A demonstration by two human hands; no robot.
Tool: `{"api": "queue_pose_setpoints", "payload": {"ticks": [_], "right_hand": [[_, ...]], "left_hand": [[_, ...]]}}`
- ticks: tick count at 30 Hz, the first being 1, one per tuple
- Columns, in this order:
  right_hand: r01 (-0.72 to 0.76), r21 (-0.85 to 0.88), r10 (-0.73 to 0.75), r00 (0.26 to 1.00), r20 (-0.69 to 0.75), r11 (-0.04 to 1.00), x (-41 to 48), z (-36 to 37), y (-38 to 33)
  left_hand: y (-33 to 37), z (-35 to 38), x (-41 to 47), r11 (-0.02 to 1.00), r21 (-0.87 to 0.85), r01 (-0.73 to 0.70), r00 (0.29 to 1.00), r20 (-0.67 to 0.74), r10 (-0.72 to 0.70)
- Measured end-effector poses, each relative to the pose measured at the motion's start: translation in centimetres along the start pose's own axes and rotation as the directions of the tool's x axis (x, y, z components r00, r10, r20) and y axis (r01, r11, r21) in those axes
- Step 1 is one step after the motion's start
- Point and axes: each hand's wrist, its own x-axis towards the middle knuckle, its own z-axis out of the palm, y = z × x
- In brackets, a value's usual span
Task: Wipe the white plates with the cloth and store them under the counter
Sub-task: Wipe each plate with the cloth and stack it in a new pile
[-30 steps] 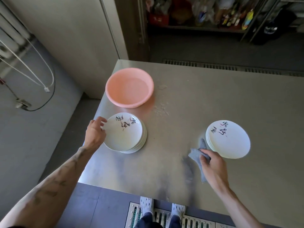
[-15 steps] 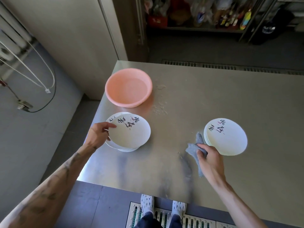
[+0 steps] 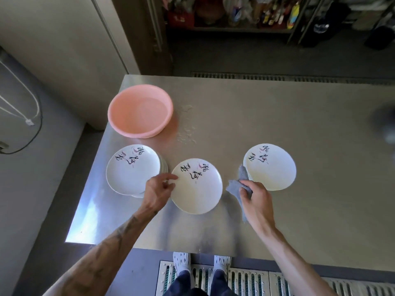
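My left hand (image 3: 157,190) grips the left rim of a single white plate (image 3: 197,186) with black brush lettering, held in the middle near the counter's front. To its left stands a stack of the same white plates (image 3: 132,169). A second, lower stack of white plates (image 3: 270,166) lies to the right. My right hand (image 3: 255,199) is closed on a grey cloth (image 3: 240,182), which touches the left edge of the right stack and hangs down beside my wrist.
A pink plastic basin (image 3: 140,111) sits at the back left of the steel counter (image 3: 277,116), with water drops (image 3: 187,133) beside it. The counter's left edge drops to the floor. My feet stand on a metal floor grate (image 3: 245,278).
My left hand lifted the top plate off the left stack and carried it right, to the middle. My right hand with the cloth stayed by the right stack.
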Motion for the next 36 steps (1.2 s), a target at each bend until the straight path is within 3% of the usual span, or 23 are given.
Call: {"api": "queue_pose_setpoints", "payload": {"ticks": [4, 8, 10, 13, 18, 23, 28, 34, 36], "right_hand": [[0.038, -0.054, -0.037, 0.999, 0.022, 0.998, -0.4, 1.3, 1.6], [0.076, -0.091, -0.073, 0.997, 0.041, 0.993, -0.7, 4.0, 2.9], [0.119, -0.138, -0.102, 0.986, 0.129, 0.983, -1.0, 5.4, 3.7], [0.184, -0.246, -0.120, 0.959, 0.255, 0.952, -1.5, 7.0, 5.1], [0.231, -0.390, -0.152, 0.963, 0.223, 0.891, -0.1, 8.8, 5.7], [0.514, -0.398, -0.327, 0.832, 0.448, 0.760, -2.1, 10.3, 5.3], [0.297, -0.580, -0.250, 0.955, 0.162, 0.759, 1.2, 10.2, 6.2], [0.508, -0.483, -0.375, 0.859, 0.350, 0.713, -0.6, 12.5, 5.0], [0.449, -0.513, -0.342, 0.892, 0.295, 0.731, 0.3, 11.5, 5.2]], "left_hand": [[-1.1, 5.8, -0.9, 0.999, 0.012, 0.045, 0.990, 0.132, -0.047], [-2.4, 9.1, -1.7, 1.000, -0.002, 0.025, 0.989, 0.145, -0.025], [-3.3, 9.7, -1.9, 0.998, 0.035, -0.050, 0.987, 0.157, 0.044], [-5.2, 10.2, -2.5, 0.938, 0.266, -0.222, 0.964, 0.202, 0.171], [-7.1, 10.4, -3.2, 0.842, 0.390, -0.372, 0.912, 0.321, 0.255], [-7.5, 10.5, -3.3, 0.824, 0.398, -0.403, 0.893, 0.369, 0.258], [-7.4, 10.4, -2.6, 0.824, 0.404, -0.398, 0.879, 0.424, 0.217], [-7.5, 10.4, -2.5, 0.843, 0.382, -0.379, 0.883, 0.422, 0.206], [-7.5, 10.2, -2.4, 0.836, 0.390, -0.387, 0.875, 0.441, 0.199]]}}
